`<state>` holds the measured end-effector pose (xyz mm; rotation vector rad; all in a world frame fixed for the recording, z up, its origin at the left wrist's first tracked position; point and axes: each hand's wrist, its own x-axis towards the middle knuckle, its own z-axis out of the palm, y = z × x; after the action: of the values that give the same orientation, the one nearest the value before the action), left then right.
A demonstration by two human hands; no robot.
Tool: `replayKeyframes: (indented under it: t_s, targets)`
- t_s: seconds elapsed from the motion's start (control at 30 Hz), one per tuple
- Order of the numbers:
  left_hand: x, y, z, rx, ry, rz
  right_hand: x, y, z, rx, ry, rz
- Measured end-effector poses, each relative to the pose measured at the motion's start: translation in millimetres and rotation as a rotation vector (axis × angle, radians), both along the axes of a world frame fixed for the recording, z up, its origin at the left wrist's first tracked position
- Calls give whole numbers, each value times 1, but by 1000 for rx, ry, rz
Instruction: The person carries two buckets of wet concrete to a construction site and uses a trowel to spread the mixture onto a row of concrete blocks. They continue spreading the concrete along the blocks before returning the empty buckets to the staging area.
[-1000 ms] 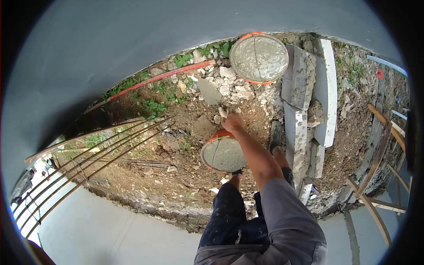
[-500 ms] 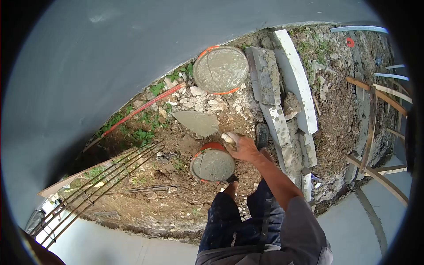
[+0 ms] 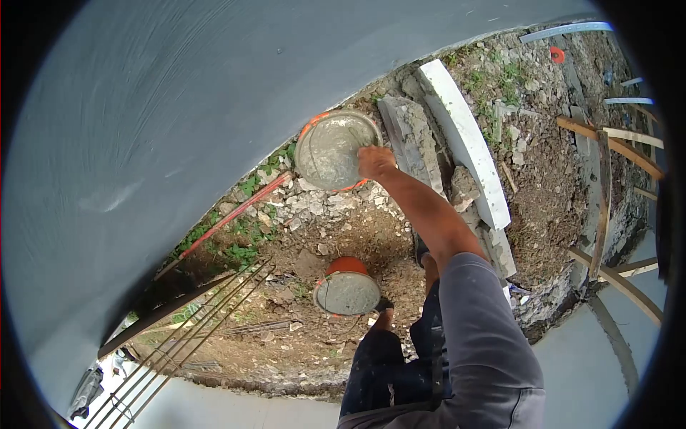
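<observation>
Reaching forward at full arm's length, the right hand (image 3: 375,161) sits at the right-hand rim of the far bucket (image 3: 311,125), which stands on rubble at the foot of the grey wall (image 3: 179,107), just beside a grey stone slab (image 3: 409,136). The step in hand appears to be drawing from this bucket. The fingers are curled together in a fist; whether they enclose a tool cannot be told. The left hand is out of view. The bucket is round, with an orange rim, and is filled nearly level with wet grey mortar (image 3: 330,151) whose surface looks smooth. Any next move calls for a steady grip and firm footing on loose stones. A second, near bucket (image 3: 348,265) stands by the person's feet.
</observation>
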<state>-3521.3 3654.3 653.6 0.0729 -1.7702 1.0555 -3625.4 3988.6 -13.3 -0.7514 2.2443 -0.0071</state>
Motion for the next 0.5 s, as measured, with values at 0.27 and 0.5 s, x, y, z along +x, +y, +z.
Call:
replayKeyframes:
  t_s: [0.27, 0.5]
  targets:
    - [12, -11, 16, -78, -66, 29, 26, 60, -33, -265, -483, -494]
    - [4, -5, 5, -13, -8, 11, 22, 98, 12, -375, -360, -507]
